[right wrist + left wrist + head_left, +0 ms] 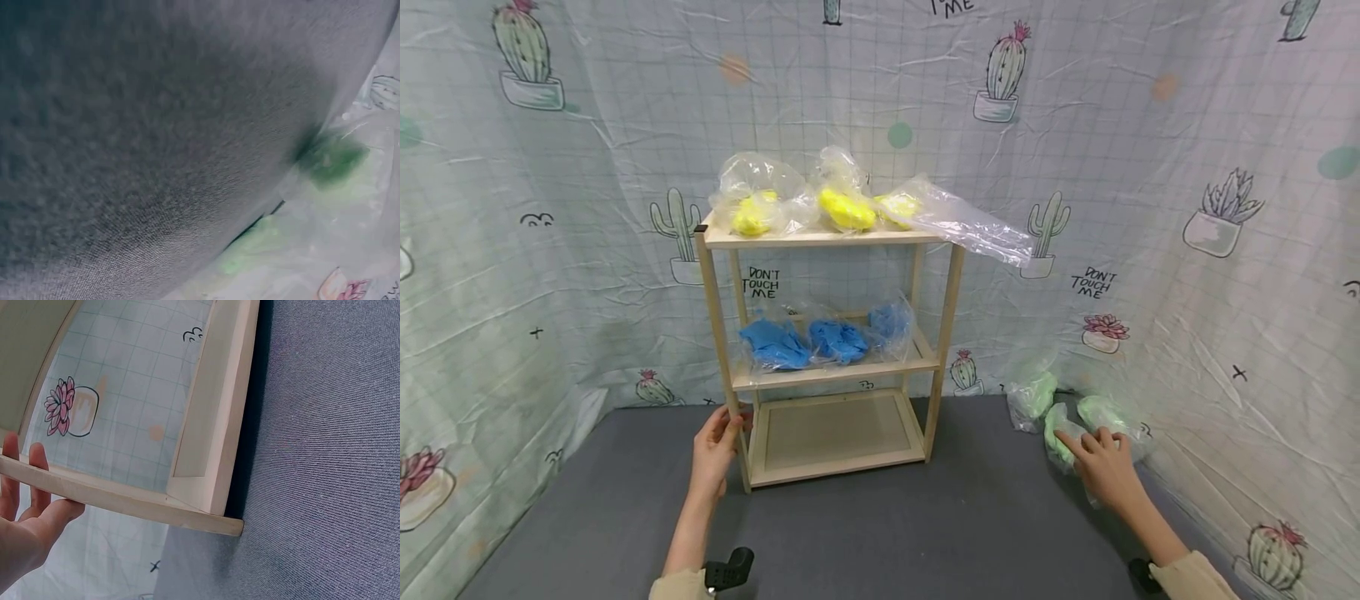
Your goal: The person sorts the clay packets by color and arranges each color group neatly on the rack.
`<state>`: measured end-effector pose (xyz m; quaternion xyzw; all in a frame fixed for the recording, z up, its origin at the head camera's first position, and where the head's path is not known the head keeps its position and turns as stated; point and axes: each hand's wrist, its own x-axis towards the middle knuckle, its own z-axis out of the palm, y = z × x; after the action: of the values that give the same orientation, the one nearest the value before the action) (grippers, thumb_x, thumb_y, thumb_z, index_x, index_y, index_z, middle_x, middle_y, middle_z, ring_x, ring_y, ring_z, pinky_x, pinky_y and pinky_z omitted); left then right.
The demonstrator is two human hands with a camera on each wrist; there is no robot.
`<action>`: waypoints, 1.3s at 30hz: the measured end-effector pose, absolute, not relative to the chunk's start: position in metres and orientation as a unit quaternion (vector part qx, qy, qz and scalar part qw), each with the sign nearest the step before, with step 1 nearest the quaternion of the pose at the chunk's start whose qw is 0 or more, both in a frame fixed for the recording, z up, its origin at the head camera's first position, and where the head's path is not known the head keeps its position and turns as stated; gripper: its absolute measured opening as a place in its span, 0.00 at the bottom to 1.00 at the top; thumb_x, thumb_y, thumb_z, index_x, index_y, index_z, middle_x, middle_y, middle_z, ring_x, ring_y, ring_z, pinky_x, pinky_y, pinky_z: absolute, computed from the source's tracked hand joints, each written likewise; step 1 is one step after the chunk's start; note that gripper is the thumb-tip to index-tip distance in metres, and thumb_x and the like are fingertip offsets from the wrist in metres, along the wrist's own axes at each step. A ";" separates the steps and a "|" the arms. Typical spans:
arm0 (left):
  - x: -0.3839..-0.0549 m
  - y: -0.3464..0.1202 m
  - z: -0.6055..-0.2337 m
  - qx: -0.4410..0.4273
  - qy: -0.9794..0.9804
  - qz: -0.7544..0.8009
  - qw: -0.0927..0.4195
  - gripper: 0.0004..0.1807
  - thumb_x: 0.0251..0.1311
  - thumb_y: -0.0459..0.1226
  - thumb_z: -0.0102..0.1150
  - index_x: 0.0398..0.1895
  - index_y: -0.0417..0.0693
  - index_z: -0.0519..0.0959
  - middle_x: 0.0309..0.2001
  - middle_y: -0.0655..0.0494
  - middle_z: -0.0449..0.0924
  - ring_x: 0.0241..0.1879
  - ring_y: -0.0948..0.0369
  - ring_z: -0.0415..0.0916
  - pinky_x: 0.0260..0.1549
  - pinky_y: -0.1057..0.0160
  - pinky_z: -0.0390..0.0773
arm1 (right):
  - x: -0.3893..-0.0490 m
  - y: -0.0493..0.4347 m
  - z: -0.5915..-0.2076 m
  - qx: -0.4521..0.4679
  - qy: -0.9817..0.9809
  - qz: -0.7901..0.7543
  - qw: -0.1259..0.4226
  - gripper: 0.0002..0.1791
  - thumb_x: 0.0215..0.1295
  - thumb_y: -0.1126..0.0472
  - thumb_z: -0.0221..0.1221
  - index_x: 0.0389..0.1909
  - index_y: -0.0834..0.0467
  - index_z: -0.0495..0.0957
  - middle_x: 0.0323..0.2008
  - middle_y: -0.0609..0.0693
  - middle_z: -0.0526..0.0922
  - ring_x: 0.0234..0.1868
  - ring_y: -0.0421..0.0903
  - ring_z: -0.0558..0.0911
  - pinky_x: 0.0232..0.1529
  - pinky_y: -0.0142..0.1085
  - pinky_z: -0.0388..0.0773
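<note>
My left hand (pixel 715 450) holds the front left post of a wooden shelf rack (pixel 842 375), thumb on one side and fingertips on the other. In the left wrist view the same hand (pixel 31 519) shows against that post (pixel 125 500). At the right, my right hand (pixel 1103 468) reaches over a clear plastic bag with light green contents (pixel 1058 442), its thumb spread from the fingers. Beside it lie two more such bags, a left one (pixel 1033 396) and a right one (pixel 1105 412). The right wrist view shows blurred green bags (pixel 334 162) but no hand.
Bags with yellow contents (pixel 846 208) rest on the top shelf, one trailing plastic (pixel 977 229) past its right end. Bags with blue contents (pixel 838 342) occupy the middle shelf. Cactus-print cloth (pixel 1075 125) surrounds the dark grey table (pixel 887 533).
</note>
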<state>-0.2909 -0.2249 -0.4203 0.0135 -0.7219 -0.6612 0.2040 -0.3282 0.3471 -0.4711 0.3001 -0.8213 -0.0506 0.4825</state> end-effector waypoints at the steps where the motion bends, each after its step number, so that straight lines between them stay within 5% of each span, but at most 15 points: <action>1: -0.291 -0.225 -0.420 0.014 -0.722 -0.662 0.203 0.13 0.64 0.45 0.45 0.48 0.54 0.72 0.31 0.73 0.77 0.34 0.71 0.71 0.24 0.66 0.62 | -0.327 0.345 -0.470 0.306 -0.815 -0.047 0.489 0.27 0.73 0.53 0.26 0.45 0.54 0.77 0.22 0.53 0.66 0.26 0.53 0.62 0.30 0.53 0.57; 10: -0.289 -0.227 -0.421 0.022 -0.727 -0.658 0.196 0.23 0.64 0.45 0.45 0.55 0.39 0.67 0.30 0.75 0.76 0.35 0.70 0.71 0.25 0.67 0.62 | -0.317 0.325 -0.457 0.327 -0.765 -0.018 0.554 0.28 0.72 0.49 0.33 0.34 0.59 0.79 0.23 0.54 0.64 0.25 0.54 0.60 0.27 0.48 0.50; 25: -0.289 -0.227 -0.423 -0.012 -0.720 -0.659 0.216 0.24 0.65 0.44 0.44 0.57 0.36 0.66 0.33 0.73 0.76 0.36 0.71 0.71 0.32 0.61 0.66 | -0.296 0.271 -0.410 0.367 -0.683 0.019 0.632 0.17 0.68 0.57 0.45 0.28 0.59 0.81 0.18 0.54 0.63 0.22 0.51 0.59 0.23 0.42 0.51; 39: -0.291 -0.225 -0.420 0.012 -0.722 -0.663 0.197 0.14 0.64 0.45 0.46 0.49 0.54 0.72 0.31 0.76 0.77 0.36 0.70 0.73 0.25 0.67 0.64 | -0.270 0.207 -0.387 0.415 -0.636 0.071 0.647 0.12 0.65 0.60 0.49 0.30 0.58 0.80 0.18 0.52 0.62 0.24 0.49 0.59 0.27 0.41 0.55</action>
<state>-0.2907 -0.2252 -0.4196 0.0120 -0.7219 -0.6634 0.1968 -0.2701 0.2069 -0.3870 0.4146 -0.6359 0.0706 0.6472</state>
